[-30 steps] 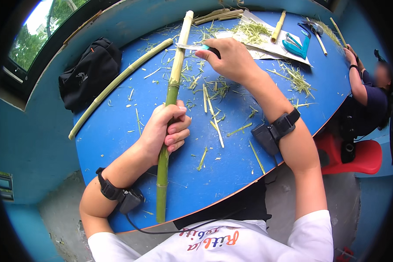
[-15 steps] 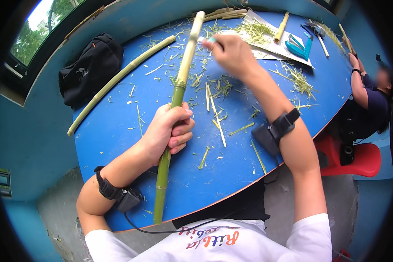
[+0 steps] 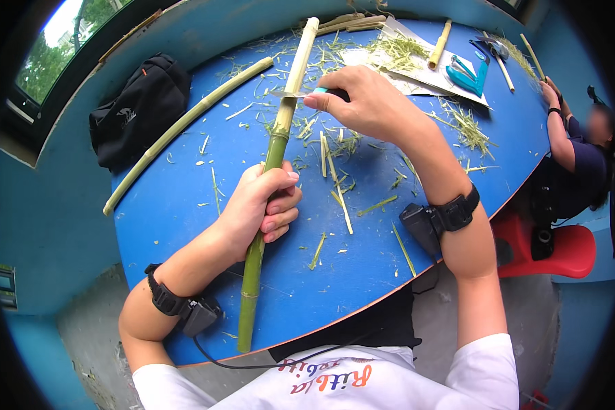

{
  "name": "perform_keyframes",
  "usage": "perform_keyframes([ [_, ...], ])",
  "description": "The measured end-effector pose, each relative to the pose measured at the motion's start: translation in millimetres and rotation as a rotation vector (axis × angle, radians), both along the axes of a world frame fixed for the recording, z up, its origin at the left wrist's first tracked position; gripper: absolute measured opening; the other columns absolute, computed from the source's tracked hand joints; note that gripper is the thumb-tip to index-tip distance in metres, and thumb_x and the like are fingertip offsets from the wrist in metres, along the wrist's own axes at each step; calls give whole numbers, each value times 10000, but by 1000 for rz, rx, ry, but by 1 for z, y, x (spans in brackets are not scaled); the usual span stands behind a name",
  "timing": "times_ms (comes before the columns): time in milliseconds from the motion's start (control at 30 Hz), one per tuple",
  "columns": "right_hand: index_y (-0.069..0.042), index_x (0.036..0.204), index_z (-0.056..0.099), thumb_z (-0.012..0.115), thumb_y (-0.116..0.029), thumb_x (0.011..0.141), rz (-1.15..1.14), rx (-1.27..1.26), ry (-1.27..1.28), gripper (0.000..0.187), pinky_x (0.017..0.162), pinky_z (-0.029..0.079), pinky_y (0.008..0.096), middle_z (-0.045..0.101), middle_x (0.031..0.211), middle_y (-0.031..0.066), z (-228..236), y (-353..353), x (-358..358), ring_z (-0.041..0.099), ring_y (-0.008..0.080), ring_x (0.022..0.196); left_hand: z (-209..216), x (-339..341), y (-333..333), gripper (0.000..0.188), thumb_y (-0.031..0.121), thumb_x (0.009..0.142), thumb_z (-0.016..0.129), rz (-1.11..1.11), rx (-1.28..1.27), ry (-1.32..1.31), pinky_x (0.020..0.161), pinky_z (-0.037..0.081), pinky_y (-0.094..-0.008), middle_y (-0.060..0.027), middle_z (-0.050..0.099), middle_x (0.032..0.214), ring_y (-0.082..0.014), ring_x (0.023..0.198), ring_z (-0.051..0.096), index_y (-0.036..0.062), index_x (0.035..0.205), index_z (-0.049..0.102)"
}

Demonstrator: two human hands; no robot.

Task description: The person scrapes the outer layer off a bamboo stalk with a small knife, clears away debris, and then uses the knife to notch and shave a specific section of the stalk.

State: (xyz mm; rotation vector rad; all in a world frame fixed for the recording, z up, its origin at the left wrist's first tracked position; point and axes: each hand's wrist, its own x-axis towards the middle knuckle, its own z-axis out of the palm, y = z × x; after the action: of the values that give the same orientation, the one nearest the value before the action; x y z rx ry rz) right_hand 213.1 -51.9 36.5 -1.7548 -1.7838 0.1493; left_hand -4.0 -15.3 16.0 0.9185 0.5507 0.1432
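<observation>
The left hand point(image 3: 256, 208) is wrapped around a long green bamboo stalk point(image 3: 275, 160), fingers curled closed about its middle. The stalk lies lengthwise on the blue table point(image 3: 184, 205), its lower end jutting past the near edge and its pale, stripped upper end reaching toward the far edge. The right hand point(image 3: 362, 102) is closed on a teal-handled knife point(image 3: 301, 93), whose blade lies across the stalk where green skin meets the peeled part. Green shavings point(image 3: 335, 171) are scattered over the table just right of the stalk. A second bamboo stalk point(image 3: 184, 133) lies slantwise toward the left edge, beside a black bag point(image 3: 140, 109). Near the far right edge sit teal scissors point(image 3: 468, 72) on a sheet of paper point(image 3: 417, 72). Another person point(image 3: 581, 157) sits at the right edge on a red chair point(image 3: 560, 249).
</observation>
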Motion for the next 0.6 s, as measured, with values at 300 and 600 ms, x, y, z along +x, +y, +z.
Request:
perform_keyframes([
  [300, -8, 772, 664, 576, -446, 841, -144, 44, -196, 452, 710, 480, 446, 629, 721, 183, -3, 3, -5, 612, 355, 769, -1, 2, -7, 166, 187, 891, 519, 93, 259, 107, 278, 298, -200, 45, 332, 508, -35, 329, 326, 101, 814, 399],
  [600, 22, 747, 639, 542, -467, 862, -429, 33, -106, 511, 745, 473, 476, 625, 790, 249, -21, 19, 53, 607, 410, 807, -2, -2, -12, 160, 185, 881, 537, -56, 414, 187, 310, 294, -209, 36, 374, 539, -47, 357, 348, 71, 840, 433],
])
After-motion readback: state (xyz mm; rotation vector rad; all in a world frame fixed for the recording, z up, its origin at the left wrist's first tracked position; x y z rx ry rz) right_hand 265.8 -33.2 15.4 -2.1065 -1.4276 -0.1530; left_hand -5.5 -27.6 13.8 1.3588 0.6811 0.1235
